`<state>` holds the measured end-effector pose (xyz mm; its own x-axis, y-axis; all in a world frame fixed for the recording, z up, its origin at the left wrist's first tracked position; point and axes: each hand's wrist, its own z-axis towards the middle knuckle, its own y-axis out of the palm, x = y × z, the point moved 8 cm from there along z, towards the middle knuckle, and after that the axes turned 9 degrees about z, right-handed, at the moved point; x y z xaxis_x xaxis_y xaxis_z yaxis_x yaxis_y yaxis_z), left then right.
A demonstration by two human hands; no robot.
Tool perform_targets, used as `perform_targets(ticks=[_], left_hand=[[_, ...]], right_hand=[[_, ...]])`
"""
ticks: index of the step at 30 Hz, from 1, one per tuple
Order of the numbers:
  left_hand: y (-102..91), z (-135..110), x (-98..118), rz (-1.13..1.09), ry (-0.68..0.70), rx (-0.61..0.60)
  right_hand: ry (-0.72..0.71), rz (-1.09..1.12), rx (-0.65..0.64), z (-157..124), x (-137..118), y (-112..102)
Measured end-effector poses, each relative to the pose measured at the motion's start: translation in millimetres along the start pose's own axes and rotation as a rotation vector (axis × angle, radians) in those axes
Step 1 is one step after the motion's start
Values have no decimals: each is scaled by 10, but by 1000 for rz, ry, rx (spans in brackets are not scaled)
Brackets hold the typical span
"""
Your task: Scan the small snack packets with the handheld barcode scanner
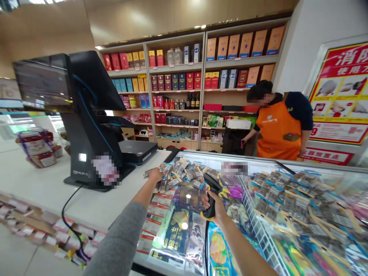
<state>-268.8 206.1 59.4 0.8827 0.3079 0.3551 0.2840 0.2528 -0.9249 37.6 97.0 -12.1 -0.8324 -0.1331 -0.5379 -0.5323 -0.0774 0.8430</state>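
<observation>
My right hand (216,209) is wrapped round the grip of a black and yellow barcode scanner (212,188), whose head is raised toward the heap of packets. A dark cable runs down from the scanner. At the left edge of the heap, my left hand (156,175) is closed on a small snack packet (147,173) that sticks out to its left. Small clear packets (182,170) with blue and tan edges lie heaped on the glass top beside it. A larger group of similar packets (276,191) is spread over the glass on the right.
A black checkout terminal (86,126) stands on the white counter (37,188) at left, near stacked jars (38,149). Below the glass of the freezer (253,218) lie bagged goods and a white wire divider. Across it, a person in an orange apron (278,130) stands before shelves of boxes.
</observation>
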Motion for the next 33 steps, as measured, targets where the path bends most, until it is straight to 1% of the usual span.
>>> perform_targets(ticks=[2, 5, 6, 8, 9, 11, 13, 15, 18, 21, 23, 25, 33], left_hand=[[-1, 3, -4, -28, -24, -15], [-55, -106, 84, -155, -28, 45], [-59, -176, 146, -254, -20, 70], [5, -364, 312, -507, 5, 87], [99, -476, 400, -717, -4, 54], [327, -727, 620, -830, 4, -17], [604, -986, 835, -1112, -11, -117], [836, -1206, 1033, -1265, -2, -187], [1075, -1393, 1207, -1316, -10, -205], [1185, -1435, 1279, -1276, 15, -194], [1200, -1434, 1292, -1243, 59, -190], [1192, -1437, 1281, -1225, 87, -186], [1148, -1468, 1270, -1190, 97, -181]], right_hand=[[33, -1, 29, -12, 2, -9], [30, -24, 33, -24, 14, 27], [29, -37, 34, -30, 26, 37], [38, -65, 49, -52, 54, 40], [42, -81, 61, -73, 61, 33], [55, -123, 88, -137, 53, 0], [63, -182, 124, -233, -4, -66], [51, -260, 166, -351, -123, -164], [7, -432, 187, -530, -361, -303], [-83, -643, 155, -666, -568, -360], [-142, -751, 145, -720, -639, -365], [-164, -801, 148, -740, -648, -363], [-221, -786, 157, -728, -654, -368]])
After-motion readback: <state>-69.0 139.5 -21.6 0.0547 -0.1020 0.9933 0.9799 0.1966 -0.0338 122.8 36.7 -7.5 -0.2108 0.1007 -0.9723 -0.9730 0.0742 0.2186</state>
